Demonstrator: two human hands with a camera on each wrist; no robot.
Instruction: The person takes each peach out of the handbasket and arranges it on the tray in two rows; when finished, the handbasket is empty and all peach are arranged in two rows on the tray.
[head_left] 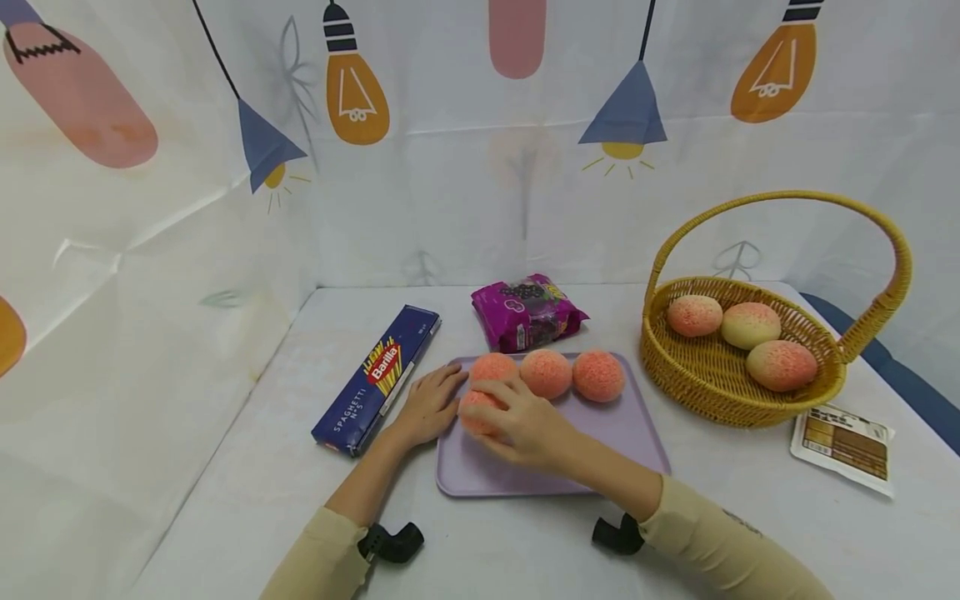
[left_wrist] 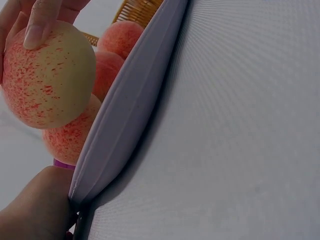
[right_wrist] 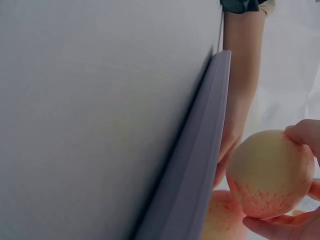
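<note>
My right hand (head_left: pixel 536 427) grips a peach (right_wrist: pixel 267 170), pale yellow with red speckles, thumb and fingers spread around its sides. It is above the left part of a lilac tray (head_left: pixel 517 482); in the left wrist view it stands higher than the rim. Along the tray's far side lie three more peaches: a left one (head_left: pixel 492 366), a middle one (head_left: pixel 546 373) and a right one (head_left: pixel 598 376). My left hand (head_left: pixel 427 408) rests at the tray's left rim, its fingers extended toward the far corner.
A blue spaghetti box (head_left: pixel 375 379) lies left of the tray. Behind the tray is a purple grape-printed packet (head_left: pixel 528 312). To the right stands a tall-handled wicker basket (head_left: pixel 675 387) with three peaches inside; a flat brown-and-white packet (head_left: pixel 843 448) lies beside it.
</note>
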